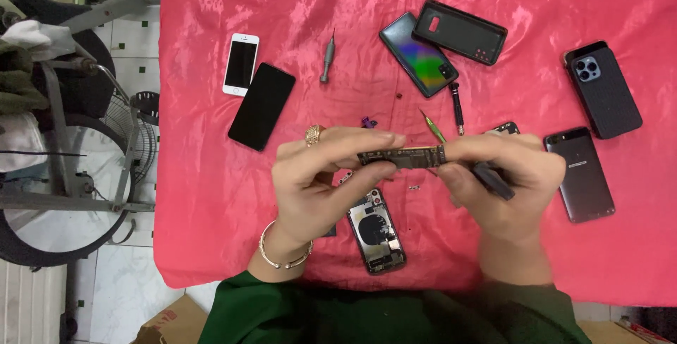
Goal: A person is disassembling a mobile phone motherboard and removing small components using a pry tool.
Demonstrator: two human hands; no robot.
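Observation:
Both my hands are raised over a red cloth [211, 167] and pinch one long, narrow phone circuit board [403, 155] between them. My left hand [321, 182], with a ring and a gold bangle, grips its left end between thumb and fingers. My right hand [504, 185] grips the right end and also keeps a dark tool handle [493, 179] in its palm. Below the hands lies an opened phone housing [376, 231], its inner parts facing up.
On the cloth lie a white phone [241, 64], a black phone [261, 106], a grey screwdriver [328, 57], a glossy dark phone [419, 54], a black case [459, 31], two more screwdrivers [457, 107] and two phones [604, 88] at the right. A standing fan [84, 146] is on the floor at left.

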